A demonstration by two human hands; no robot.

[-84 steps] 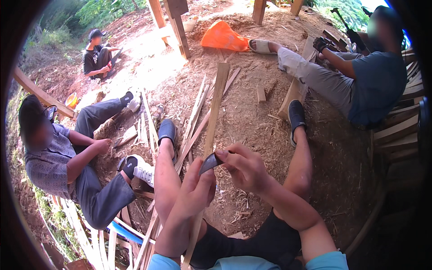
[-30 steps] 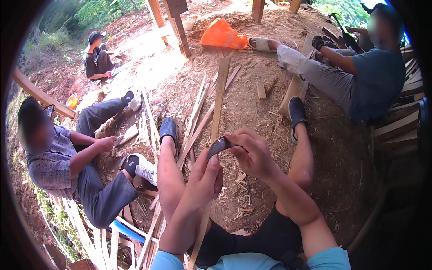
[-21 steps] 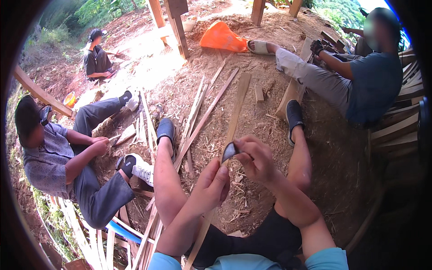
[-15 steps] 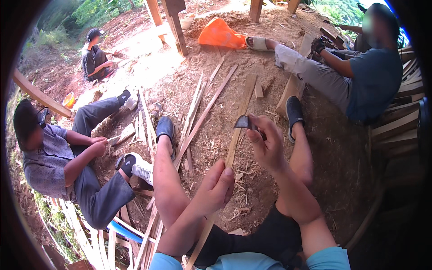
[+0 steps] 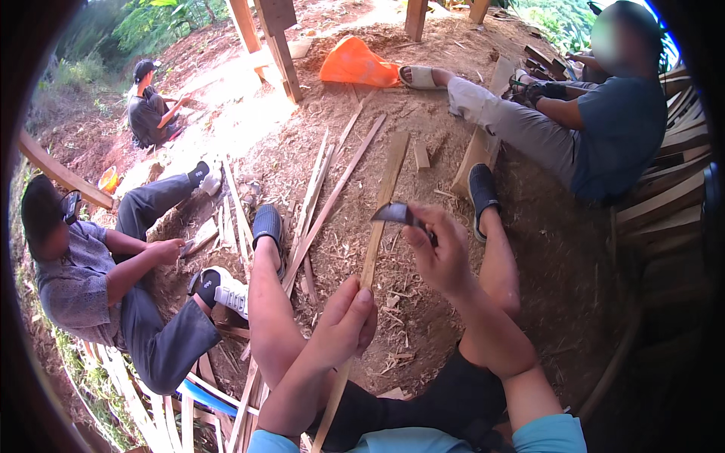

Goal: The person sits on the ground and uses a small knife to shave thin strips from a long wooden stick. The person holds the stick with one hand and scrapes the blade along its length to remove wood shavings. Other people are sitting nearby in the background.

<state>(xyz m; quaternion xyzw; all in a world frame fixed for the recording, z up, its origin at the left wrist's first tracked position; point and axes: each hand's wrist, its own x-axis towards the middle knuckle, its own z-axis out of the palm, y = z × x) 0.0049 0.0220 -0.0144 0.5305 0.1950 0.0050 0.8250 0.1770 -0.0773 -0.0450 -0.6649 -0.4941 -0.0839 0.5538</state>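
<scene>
The left hand (image 5: 343, 321) is closed around a long, thin bamboo strip (image 5: 377, 219), gripping it low down so that the strip runs up and away between the person's bare legs across the dirt floor (image 5: 574, 257), which is littered with shavings. The right hand (image 5: 442, 253) is raised just above the strip and clenched on the handle of a dark curved knife (image 5: 394, 214), whose blade points left and lies across the strip's upper part; whether the edge actually touches the wood I cannot tell. The person sits on the ground with dark slip-on shoes on both feet. More split bamboo strips (image 5: 325, 196) lie fanned out on the ground to the left of the held one. On the left another person in a grey shirt (image 5: 75, 279) sits with legs stretched out, and on the right a person in a dark blue shirt (image 5: 619, 128) sits against stacked planks. Farther off, an orange bag (image 5: 359, 66) lies near a wooden post (image 5: 276, 38), and someone in a cap squats in the sunlit area beyond.
</scene>
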